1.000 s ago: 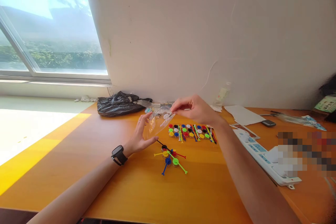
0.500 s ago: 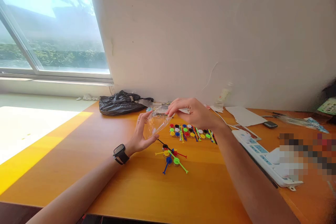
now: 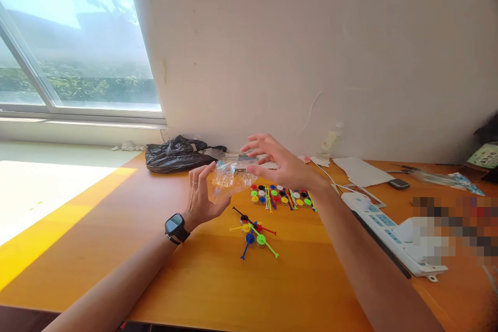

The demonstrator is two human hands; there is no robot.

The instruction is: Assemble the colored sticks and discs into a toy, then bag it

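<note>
A crumpled clear plastic bag (image 3: 232, 179) is held above the desk by my left hand (image 3: 200, 194), between its thumb and fingers. Just right of the bag, my right hand (image 3: 286, 163) is raised with its fingers spread, holding nothing. Below them on the desk stands a cluster of small clear pots with coloured tops; a green stick (image 3: 268, 247), a blue stick (image 3: 244, 251) and several others fan out from it. Farther back, partly behind my right forearm, small pots with coloured lids (image 3: 276, 199) stand in rows with coloured sticks laid between them.
A black plastic bag (image 3: 175, 154) lies at the back left of the wooden desk (image 3: 187, 280). On the right are a white power strip (image 3: 383, 228) with a cable, a white paper sheet (image 3: 361, 171) and a small black object (image 3: 399, 184). A clear bottle (image 3: 332, 140) stands against the wall.
My right hand has let go of the clear plastic bag, and its fingers have spread and risen slightly. My left hand has shifted a little left with the bag, which looks more crumpled.
</note>
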